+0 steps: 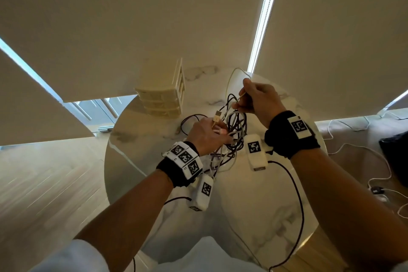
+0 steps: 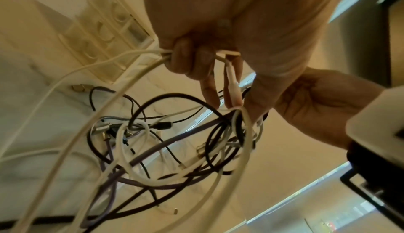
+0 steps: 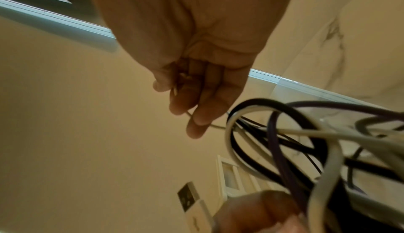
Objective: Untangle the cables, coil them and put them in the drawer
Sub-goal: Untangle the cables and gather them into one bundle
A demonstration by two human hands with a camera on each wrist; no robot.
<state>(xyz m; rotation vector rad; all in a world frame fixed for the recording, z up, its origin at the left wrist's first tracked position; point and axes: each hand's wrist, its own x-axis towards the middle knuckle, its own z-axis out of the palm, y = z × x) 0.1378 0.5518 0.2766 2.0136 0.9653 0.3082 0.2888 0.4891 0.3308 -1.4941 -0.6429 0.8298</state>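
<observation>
A tangle of black, purple and white cables (image 1: 234, 130) hangs between my hands above the round marble table (image 1: 276, 210). My left hand (image 1: 209, 132) grips white strands of the bundle, and a white USB plug (image 1: 217, 115) sticks up from its fingers. In the left wrist view the left hand (image 2: 196, 60) curls round cream cables, with the tangle (image 2: 166, 150) dangling below. My right hand (image 1: 254, 99) pinches a thin white cable (image 1: 239, 97) that loops up behind it. In the right wrist view the right hand (image 3: 186, 91) holds that thin strand; the USB plug (image 3: 192, 202) shows below.
A cream set of small drawers (image 1: 164, 95) stands at the table's far side, all shut as far as I can see. Black leads run from the wrist cameras over the table's front edge. More white cables (image 1: 364, 152) lie on the floor at the right.
</observation>
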